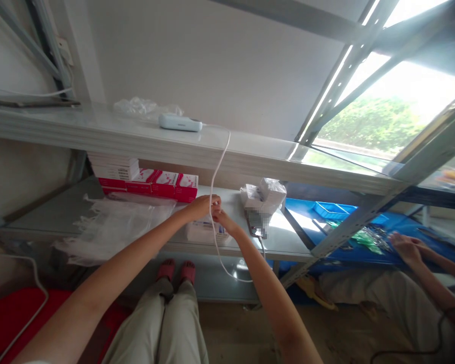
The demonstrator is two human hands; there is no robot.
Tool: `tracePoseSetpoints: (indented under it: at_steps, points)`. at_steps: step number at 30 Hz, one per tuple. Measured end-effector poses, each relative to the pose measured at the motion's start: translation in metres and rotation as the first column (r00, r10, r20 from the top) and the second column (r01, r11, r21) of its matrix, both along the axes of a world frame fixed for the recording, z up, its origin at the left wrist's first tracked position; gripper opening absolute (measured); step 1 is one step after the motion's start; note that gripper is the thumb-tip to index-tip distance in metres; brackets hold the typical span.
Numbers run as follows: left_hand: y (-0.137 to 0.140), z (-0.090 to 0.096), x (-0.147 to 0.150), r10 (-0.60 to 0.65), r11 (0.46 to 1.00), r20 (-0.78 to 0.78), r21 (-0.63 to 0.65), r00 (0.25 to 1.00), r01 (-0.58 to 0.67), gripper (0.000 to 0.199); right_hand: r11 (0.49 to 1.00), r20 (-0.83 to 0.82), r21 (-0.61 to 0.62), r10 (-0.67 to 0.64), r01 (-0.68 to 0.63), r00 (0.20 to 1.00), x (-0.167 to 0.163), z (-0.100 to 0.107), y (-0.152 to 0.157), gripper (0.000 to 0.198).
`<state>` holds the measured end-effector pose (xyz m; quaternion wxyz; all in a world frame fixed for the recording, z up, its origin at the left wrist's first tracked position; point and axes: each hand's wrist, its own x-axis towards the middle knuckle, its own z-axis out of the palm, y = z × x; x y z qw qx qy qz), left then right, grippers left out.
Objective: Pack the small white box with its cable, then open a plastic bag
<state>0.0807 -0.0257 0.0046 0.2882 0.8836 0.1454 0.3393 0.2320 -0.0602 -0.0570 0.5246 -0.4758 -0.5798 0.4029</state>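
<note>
Both hands, left hand (206, 206) and right hand (221, 218), pinch the white cable (218, 167) at the lower shelf's (288, 242) front edge; steady, even tension seems wise.

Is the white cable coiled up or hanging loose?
Hanging loose: the white cable drops from the upper shelf through both hands, then loops below the lower shelf.

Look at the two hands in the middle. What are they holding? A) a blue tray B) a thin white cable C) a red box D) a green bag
B: the left hand and right hand meet and pinch the thin white cable, which hangs down from the pale device on the upper shelf and loops below them.
</note>
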Motion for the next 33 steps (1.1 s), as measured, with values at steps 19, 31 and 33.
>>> tracePoseSetpoints:
  at_steps: [19,31,33]
  points:
    - [0.000,-0.006,-0.028,0.214,0.977,-0.091,0.041,0.972,-0.211,0.013,0.997,-0.167,-0.048,-0.061,0.053,0.984,-0.009,0.017,-0.021,0.039]
    - [-0.004,-0.014,-0.021,0.292,0.951,0.049,-0.115,0.955,-0.285,0.014,0.954,-0.134,0.080,0.296,-0.288,0.946,0.001,0.019,-0.028,0.056]
    - [-0.004,-0.015,-0.015,0.196,0.972,0.082,-0.151,0.977,-0.182,0.017,0.944,-0.062,0.078,0.324,-0.319,0.944,0.001,0.015,-0.025,0.064]
